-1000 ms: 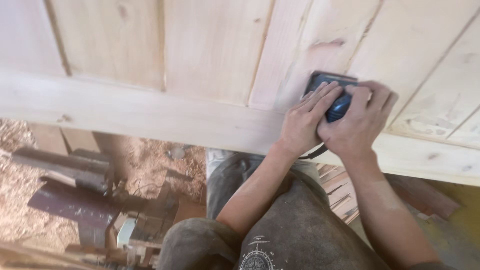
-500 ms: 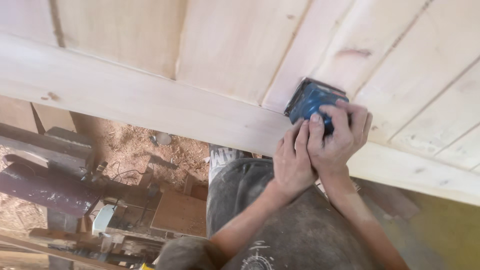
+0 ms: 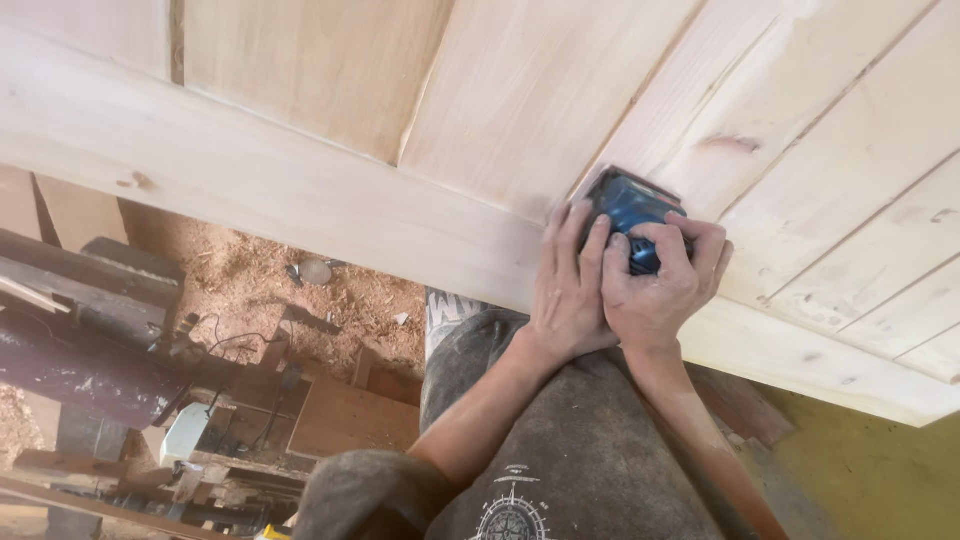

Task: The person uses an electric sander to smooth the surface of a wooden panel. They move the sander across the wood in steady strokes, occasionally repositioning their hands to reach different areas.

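Your left hand (image 3: 570, 285) and right hand (image 3: 655, 285) both clasp the blue sander (image 3: 628, 212) on the pale plank panel (image 3: 480, 110). How much is sanded cannot be told.

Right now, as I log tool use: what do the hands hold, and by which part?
Both hands grip a blue sander by its top: the right hand wraps the rear, the left hand presses its side, against the wooden panel.

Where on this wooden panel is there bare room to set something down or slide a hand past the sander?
Bare wood lies left of the left hand along the cross rail, on the boards above it, and on the planks right of the right hand. It is crowded where both hands clasp the blue sander, and among the floor clutter.
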